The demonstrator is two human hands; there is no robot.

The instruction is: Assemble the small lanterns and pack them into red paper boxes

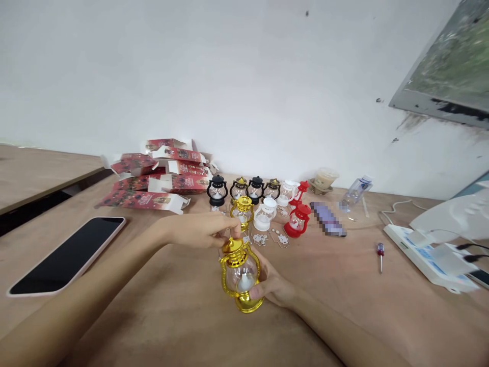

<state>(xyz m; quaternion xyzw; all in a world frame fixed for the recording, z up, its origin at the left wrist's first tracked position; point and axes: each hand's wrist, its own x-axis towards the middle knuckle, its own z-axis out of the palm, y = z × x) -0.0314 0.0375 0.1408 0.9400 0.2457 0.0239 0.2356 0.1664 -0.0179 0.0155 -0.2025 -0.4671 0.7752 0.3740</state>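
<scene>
My right hand (272,283) is wrapped around the lower part of a shiny gold lantern (240,272), its thumb on the base. The lantern leans slightly, and a white candle shows inside its clear globe. My left hand (217,229) reaches over the lantern's cap with bent fingers close together; what they pinch is hidden. Just behind stand another gold lantern (243,211), a white lantern (265,214) and a red lantern (297,220). Small wire pieces and white bits (260,239) lie among them.
Behind is a row of lanterns, including a black one (217,191). Flattened red boxes (153,178) pile up back left, near a phone (69,257). To the right are a second phone (327,219), a bottle (356,192), a screwdriver (380,251) and a power strip (424,260).
</scene>
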